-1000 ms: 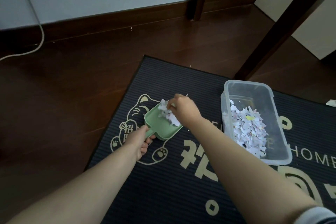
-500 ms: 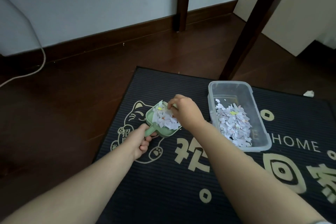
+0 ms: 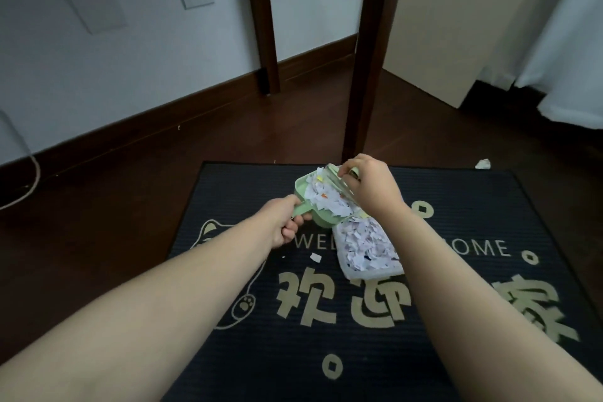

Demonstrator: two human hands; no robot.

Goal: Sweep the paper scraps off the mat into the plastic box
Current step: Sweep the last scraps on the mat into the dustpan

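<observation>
Whereas a second ago your left hand point(image 3: 282, 222) kept it low over the cat print on the mat point(image 3: 228, 199), that hand, fingers wrapped round the handle, now holds the green dustpan point(image 3: 323, 222) with its heap of paper scraps point(image 3: 329, 199) over the far end of the clear plastic box point(image 3: 368, 275), which lies part-filled on the mat. Your right hand point(image 3: 372, 189) is curled at the pan's mouth round something pale, perhaps a small brush; cannot tell. Judgement: tipping stage reached, but one loose scrap point(image 3: 315, 257) remains left of the box and a floor scrap point(image 3: 483, 164) lies far right.
</observation>
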